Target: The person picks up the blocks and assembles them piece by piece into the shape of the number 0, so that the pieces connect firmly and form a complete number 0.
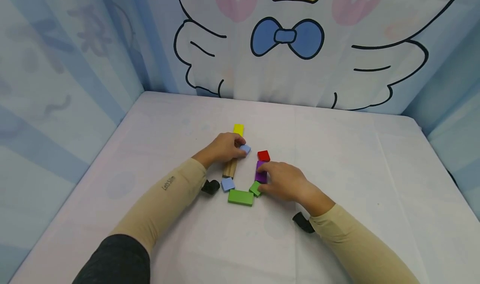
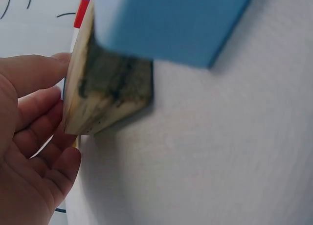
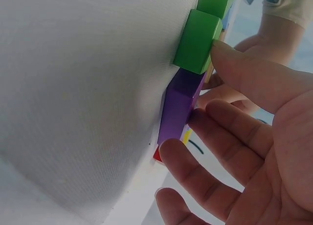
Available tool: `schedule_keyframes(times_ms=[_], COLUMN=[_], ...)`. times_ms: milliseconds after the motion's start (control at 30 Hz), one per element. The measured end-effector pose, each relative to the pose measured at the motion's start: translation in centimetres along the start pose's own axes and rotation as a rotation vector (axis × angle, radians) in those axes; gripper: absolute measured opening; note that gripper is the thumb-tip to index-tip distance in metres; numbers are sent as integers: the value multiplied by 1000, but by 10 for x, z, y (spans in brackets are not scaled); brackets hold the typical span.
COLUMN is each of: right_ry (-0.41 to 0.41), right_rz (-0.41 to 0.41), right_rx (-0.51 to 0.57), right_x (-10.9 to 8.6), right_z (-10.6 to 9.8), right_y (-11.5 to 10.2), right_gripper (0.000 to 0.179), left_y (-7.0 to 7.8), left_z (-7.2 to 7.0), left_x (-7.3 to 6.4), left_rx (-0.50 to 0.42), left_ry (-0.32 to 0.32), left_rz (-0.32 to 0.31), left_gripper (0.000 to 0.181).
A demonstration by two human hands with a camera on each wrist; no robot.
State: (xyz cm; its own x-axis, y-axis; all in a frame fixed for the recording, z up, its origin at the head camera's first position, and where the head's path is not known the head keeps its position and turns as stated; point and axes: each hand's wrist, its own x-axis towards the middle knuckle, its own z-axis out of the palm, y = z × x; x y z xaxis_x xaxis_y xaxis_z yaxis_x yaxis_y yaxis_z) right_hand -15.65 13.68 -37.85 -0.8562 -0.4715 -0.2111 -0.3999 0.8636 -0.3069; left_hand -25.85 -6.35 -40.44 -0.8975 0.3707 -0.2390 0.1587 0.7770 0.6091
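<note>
My left hand pinches a light blue block between thumb and fingers, just above the wooden block. In the left wrist view the wooden block mostly hides that piece. My right hand has its thumb against a small green block, while a fingertip touches the purple block; its other fingers are loosely bent. A red block lies at the far end of the purple one. Beyond my left hand is a yellow block.
A second light blue block and a long green block close the near side of the block outline. The white-covered table extends around it. Printed curtains stand behind and at the sides.
</note>
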Motion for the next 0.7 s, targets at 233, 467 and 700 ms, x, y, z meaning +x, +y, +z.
schedule_keyframes(times_ms=[233, 467, 700], right_ry=[-9, -10, -4], right_rz=[12, 13, 12], right_rx=[6, 9, 9], right_x=[1, 1, 1], right_z=[-1, 0, 0], right_y=[0, 0, 0], right_gripper=[48, 48, 48], left_y=[-2, -1, -7], left_z=[-2, -5, -8], left_x=[1, -1, -1], left_rx=[-11, 11, 20], left_ry=[-20, -44, -58], left_rz=[2, 5, 36], left_gripper=[37, 36, 35])
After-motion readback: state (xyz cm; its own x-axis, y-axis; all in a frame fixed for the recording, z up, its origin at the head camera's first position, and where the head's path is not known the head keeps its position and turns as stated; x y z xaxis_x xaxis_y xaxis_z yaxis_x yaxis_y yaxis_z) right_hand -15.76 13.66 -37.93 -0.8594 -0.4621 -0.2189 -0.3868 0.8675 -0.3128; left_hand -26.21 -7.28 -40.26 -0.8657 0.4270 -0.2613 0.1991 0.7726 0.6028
